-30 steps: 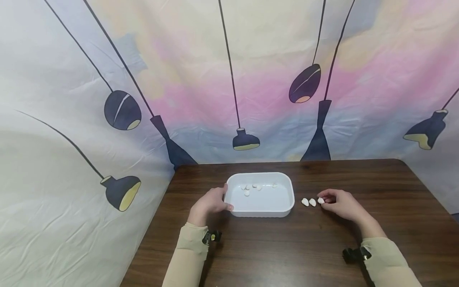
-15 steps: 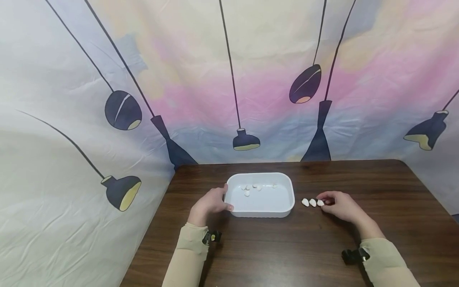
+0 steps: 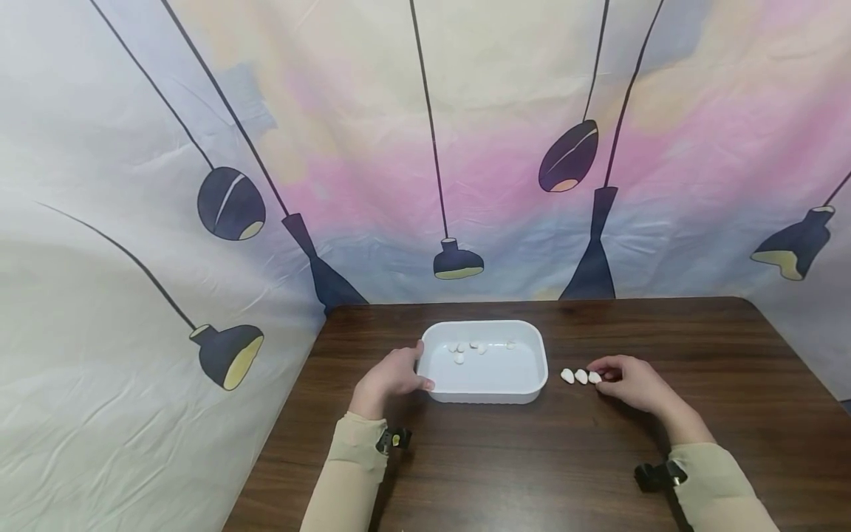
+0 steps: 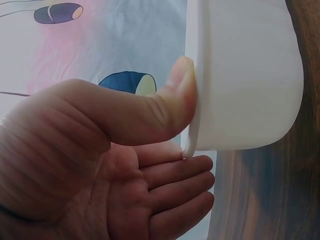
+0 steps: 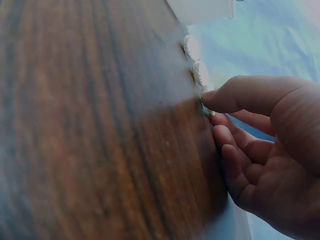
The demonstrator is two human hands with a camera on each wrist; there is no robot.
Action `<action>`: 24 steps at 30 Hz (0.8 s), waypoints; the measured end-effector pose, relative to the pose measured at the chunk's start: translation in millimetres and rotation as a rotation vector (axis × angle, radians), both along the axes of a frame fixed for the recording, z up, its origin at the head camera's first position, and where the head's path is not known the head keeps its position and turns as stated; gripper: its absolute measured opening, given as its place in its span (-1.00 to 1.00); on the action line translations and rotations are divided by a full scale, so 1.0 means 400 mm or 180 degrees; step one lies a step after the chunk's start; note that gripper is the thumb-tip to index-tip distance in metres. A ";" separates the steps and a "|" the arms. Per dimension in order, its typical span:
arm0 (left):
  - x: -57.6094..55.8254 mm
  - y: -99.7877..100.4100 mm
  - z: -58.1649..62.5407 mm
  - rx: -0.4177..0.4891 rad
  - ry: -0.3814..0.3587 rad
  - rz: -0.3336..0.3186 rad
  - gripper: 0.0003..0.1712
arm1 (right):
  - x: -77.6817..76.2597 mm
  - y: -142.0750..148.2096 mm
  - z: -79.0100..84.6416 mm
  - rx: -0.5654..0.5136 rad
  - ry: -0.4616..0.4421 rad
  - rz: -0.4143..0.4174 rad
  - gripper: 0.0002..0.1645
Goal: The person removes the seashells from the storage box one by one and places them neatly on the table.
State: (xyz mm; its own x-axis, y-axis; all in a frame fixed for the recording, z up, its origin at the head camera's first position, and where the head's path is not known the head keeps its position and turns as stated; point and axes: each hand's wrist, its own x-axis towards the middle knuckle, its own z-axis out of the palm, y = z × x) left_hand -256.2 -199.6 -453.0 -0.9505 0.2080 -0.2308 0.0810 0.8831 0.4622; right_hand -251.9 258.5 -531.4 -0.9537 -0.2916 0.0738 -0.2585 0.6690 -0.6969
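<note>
The left hand (image 3: 388, 375) holds the left end of a white tray (image 3: 485, 396), index finger at its far corner and thumb at the near one. In the left wrist view the thumb (image 4: 182, 100) presses the rim and the other fingers reach out straight. Several small white seashells (image 3: 459, 360) lie in the tray's far half. To its right, three more sit in a row on the table. The right hand (image 3: 634, 383) pinches the rightmost shell (image 3: 595, 377) between thumb and fingers, close beside the middle shell (image 3: 581, 377). Ridges show on the leftmost shell (image 5: 191, 47).
A dark wooden table (image 3: 505, 465) carries everything. Behind it hangs a cloth backdrop (image 3: 372, 162) printed with lamps. Small black devices are strapped at the left cuff (image 3: 394, 440) and the right cuff (image 3: 658, 475).
The right hand has shifted the rightmost shell slightly nearer, into line with the other two. The left hand and the tray stay in place.
</note>
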 end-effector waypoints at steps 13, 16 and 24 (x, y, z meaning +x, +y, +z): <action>0.002 0.001 0.004 0.0018 -0.0020 0.0026 0.10 | 0.002 0.007 0.009 -0.0023 -0.0091 0.0057 -0.56; 0.002 0.003 0.006 0.0014 -0.0019 0.0035 0.10 | 0.001 0.011 0.017 -0.0045 -0.0066 0.0067 -0.56; 0.001 0.001 0.007 0.0020 -0.0042 0.0048 0.10 | -0.002 -0.059 0.068 -0.0137 0.0331 -0.0183 -0.60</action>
State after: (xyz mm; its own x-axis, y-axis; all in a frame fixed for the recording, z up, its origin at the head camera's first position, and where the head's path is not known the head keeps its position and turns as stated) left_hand -255.9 -199.0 -450.1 -0.9504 0.1950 -0.2422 0.0614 0.8813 0.4686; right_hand -252.6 235.1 -504.1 -0.9553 -0.2312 0.1845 -0.2930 0.6549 -0.6966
